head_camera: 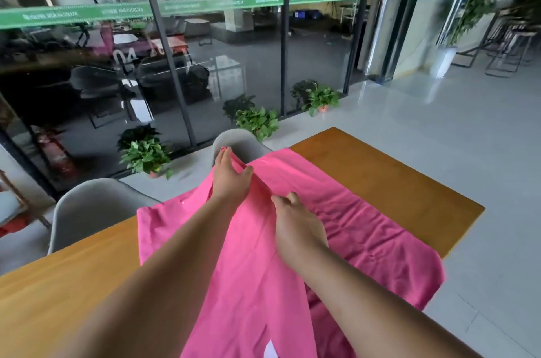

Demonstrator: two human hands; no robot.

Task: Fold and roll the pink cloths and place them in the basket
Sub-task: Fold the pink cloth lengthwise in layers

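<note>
left hand (231, 179) pinches pink cloth (366, 220) ridge | right hand (295, 223) grips cloth

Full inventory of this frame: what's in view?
table: one, orange-brown wood, foreground
pink cloth: one or more, overlapping, pink, spread on table
chairs: two, grey, table's far side
glass wall: one, dark, green stripe, background
potted plants: three, green, floor along glass wall
tall plant: one, green, white pot, far right
fire extinguisher: one, red, far left
stools: few, dark, far right
basket: none in view
left hand: one, pinches raised cloth fold
right hand: one, grips cloth beside it
</note>
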